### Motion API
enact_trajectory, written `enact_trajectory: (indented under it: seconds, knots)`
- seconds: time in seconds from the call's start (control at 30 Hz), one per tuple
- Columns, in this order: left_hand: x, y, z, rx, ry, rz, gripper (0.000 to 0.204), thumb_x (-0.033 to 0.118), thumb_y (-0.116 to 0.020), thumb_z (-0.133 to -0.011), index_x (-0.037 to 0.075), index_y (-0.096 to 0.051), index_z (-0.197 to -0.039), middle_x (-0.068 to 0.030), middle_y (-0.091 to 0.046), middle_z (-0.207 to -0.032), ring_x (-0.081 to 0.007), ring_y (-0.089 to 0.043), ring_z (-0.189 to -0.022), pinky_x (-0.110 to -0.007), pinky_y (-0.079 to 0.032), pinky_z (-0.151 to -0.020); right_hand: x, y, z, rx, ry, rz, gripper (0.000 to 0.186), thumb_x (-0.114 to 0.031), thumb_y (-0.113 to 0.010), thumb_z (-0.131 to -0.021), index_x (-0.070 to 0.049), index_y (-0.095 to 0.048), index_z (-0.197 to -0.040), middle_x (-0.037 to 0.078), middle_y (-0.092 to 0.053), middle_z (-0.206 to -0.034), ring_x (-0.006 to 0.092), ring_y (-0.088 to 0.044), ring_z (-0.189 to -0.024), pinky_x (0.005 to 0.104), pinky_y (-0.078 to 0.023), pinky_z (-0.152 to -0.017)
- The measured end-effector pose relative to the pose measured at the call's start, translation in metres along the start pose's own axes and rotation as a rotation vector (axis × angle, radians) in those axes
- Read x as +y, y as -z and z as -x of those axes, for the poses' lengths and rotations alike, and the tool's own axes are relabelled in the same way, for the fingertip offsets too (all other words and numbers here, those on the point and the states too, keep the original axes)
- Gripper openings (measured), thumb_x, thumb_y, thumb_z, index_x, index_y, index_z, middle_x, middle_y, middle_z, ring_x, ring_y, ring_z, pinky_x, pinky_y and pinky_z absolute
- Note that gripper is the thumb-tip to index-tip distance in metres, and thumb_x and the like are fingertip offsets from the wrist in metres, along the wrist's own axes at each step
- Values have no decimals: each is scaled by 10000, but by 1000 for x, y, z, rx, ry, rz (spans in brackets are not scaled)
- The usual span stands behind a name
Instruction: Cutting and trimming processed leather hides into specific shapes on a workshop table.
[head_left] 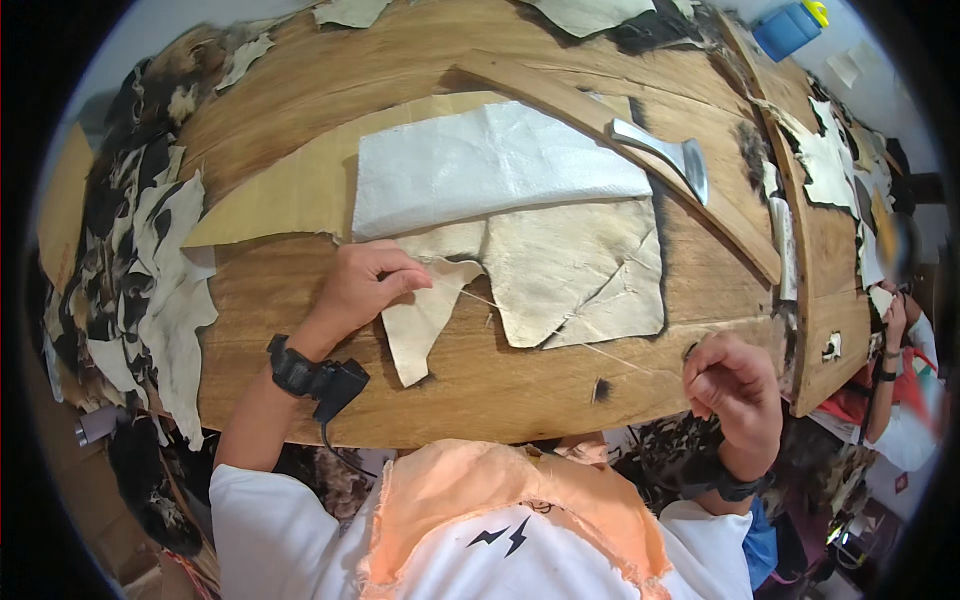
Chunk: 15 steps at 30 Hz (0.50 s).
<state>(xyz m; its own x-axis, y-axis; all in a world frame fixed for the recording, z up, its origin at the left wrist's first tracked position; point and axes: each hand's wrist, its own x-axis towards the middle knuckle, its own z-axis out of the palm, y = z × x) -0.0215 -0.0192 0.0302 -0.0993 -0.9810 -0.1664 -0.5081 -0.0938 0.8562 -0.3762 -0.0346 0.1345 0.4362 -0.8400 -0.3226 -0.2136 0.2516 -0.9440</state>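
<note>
My left hand (381,281) pinches the upper edge of a small, irregular pale hide piece (406,330) lying on the wooden table (260,370). A thin thread (610,355) runs rightward from beside that hand, across a larger cream hide (570,260), toward my right hand (732,380). The right hand is raised at the table's near right with its fingers pinched on the thread; whether a needle is there is too small to tell. Above the hides lie a folded white plastic sheet (490,165) and a yellowish card pattern (260,210).
A wooden plank (740,240) with a curved metal tool (680,165) lies diagonally at right. Spotted hide scraps (165,290) pile along the left. A blue jug (785,30) stands top right. Another person (905,390) works at far right, holding a pale piece.
</note>
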Motion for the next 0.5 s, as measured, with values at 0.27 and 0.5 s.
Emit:
enact_trajectory:
  seconds: [0.27,0.5]
  knots:
    - [-8,-4,0,82,24,-102,130,111,-584,-779,9,-654,-735,-69,-594,-600,-115,-580,-552,-251,-426,-497,10,71,21,300,-21,115,48,-11,-533,-813,-27,-570,-839,-31,-506,-685,42,-452,-561,203,-356,-478]
    - [3,-10,10,190,-114,-281,60,50,-581,-766,21,-632,-756,-61,-615,-744,-204,-586,-726,-294,-444,-640,70,212,-5,1058,24,598,198,-146,-608,-759,-24,-619,-914,101,-626,-765,185,-605,-636,287,-482,-592]
